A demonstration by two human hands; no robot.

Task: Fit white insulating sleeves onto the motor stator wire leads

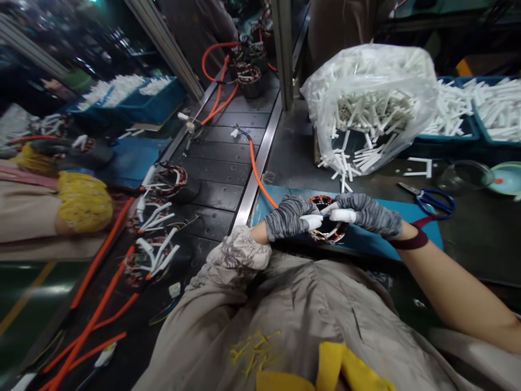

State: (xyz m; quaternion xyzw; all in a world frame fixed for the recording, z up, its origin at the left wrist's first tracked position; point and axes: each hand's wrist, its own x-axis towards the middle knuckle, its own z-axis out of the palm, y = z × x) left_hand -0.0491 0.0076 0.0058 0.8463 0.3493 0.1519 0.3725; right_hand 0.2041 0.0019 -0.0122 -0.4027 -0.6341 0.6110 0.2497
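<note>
In front of me a motor stator (pixel 324 237) with copper windings sits on a blue mat (pixel 374 247). My left hand (pixel 291 217), in a grey knitted glove with white-covered fingertips, is over the stator's left side, its fingers pinched together. From the right comes my right hand (pixel 362 213), gloved alike, with thumb and finger closed too. Their tips meet above the stator at a thin blue wire (pixel 325 216), which shows only as a small bit. An orange cable (pixel 259 172) runs to the left hand. The hands cover parts of the stator.
A plastic bag (pixel 370 81) of white tubes spills toward the mat. Blue bins (pixel 472 136) of tubes stand behind. Blue-handled scissors (pixel 435 202) lie right. Left is a conveyor (pixel 220 163) with stators (pixel 152 260) and orange cables; beyond it, a co-worker's gloved hand (pixel 89 152).
</note>
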